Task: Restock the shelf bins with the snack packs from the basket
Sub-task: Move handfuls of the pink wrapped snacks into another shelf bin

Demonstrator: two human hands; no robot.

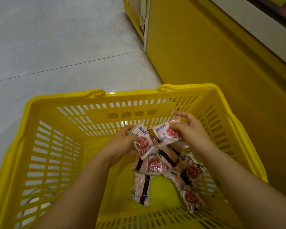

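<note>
A yellow slotted plastic basket [68,139] stands on the floor below me. Several small white-and-pink snack packs [157,164] lie on its bottom, toward the right side. My left hand [122,146] is inside the basket and grips one snack pack [143,142] by its left edge. My right hand [190,129] pinches another snack pack [168,132] just to the right of the first. Both held packs are lifted a little above the pile. No shelf bins are in view.
A yellow shelf base [213,52] rises right behind the basket on the right, with a white ledge [261,30] above it. Another yellow rack [135,15] stands at the top centre. Pale grey floor tiles [56,47] stretch to the left.
</note>
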